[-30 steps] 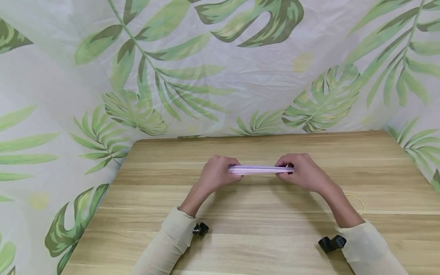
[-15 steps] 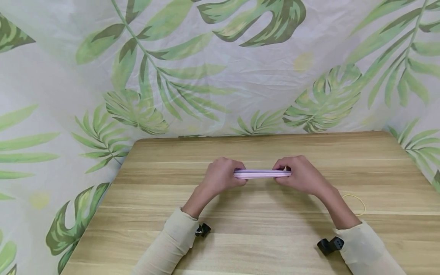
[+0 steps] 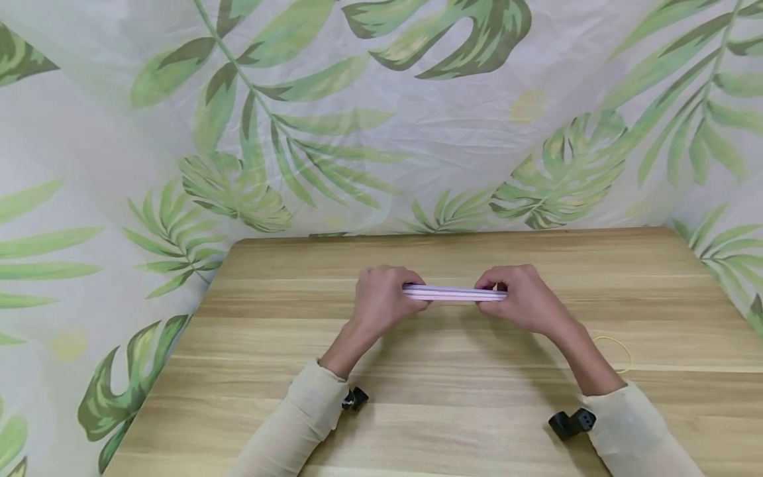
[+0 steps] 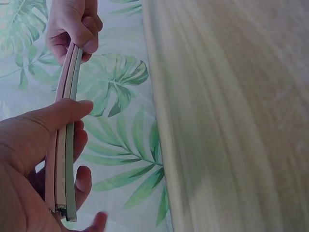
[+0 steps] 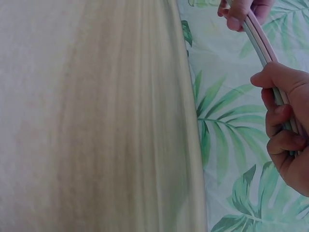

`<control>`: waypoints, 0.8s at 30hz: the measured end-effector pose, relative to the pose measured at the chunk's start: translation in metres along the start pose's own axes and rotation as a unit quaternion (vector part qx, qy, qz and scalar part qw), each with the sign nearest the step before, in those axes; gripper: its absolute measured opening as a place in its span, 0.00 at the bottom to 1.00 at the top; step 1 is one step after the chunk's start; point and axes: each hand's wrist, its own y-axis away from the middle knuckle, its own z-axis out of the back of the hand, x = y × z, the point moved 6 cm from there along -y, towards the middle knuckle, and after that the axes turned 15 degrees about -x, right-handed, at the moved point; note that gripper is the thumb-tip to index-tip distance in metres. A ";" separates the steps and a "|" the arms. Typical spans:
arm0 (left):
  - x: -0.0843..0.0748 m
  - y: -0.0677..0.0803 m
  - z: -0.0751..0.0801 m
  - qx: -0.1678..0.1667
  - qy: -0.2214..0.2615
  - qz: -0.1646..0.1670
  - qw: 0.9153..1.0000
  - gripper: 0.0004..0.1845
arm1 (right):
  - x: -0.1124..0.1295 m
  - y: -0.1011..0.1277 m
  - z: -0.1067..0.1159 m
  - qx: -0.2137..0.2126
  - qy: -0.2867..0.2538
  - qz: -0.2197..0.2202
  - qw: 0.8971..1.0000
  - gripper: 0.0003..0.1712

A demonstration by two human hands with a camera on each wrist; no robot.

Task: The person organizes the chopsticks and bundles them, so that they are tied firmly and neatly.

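Observation:
Between both hands is a thin layered stack (image 3: 452,293), held edge-on above the table, its faces turned out of sight in the head view. Its layers look pale purple and pink there. The left wrist view shows pink, cream and grey-green layers in the stack (image 4: 65,140), slightly bowed, with small dark details at the near end. My left hand (image 3: 383,297) pinches the stack's left end, thumb on the near side. At the other end my right hand (image 3: 523,298) grips it between thumb and curled fingers. The kind of thing is unclear.
A thin yellow loop (image 3: 622,354) lies on the wooden table (image 3: 453,411), by the right forearm. Behind the table hangs a leaf-patterned cloth (image 3: 381,119). A black wrist camera (image 3: 572,424) sits at the right cuff, another (image 3: 356,399) at the left.
The hands and the stack dipped slightly, then rose again in the head view. The left hand has shifted a little to the right. Both hands keep their grip.

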 end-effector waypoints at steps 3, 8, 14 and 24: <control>0.003 0.000 0.002 -0.019 0.003 0.031 0.999 0.09 | 0.001 -0.001 -0.001 -0.007 -0.006 0.000 1.000 0.10; 0.004 0.000 -0.001 -0.007 0.027 0.055 0.998 0.11 | -0.001 0.000 0.001 -0.016 -0.003 -0.010 1.000 0.10; 0.001 0.001 -0.003 -0.003 0.046 0.029 0.999 0.10 | -0.001 -0.001 0.000 -0.024 -0.002 -0.009 1.000 0.11; -0.003 0.003 -0.003 0.010 -0.010 -0.021 1.000 0.08 | -0.001 0.001 -0.004 -0.018 0.000 -0.012 1.000 0.12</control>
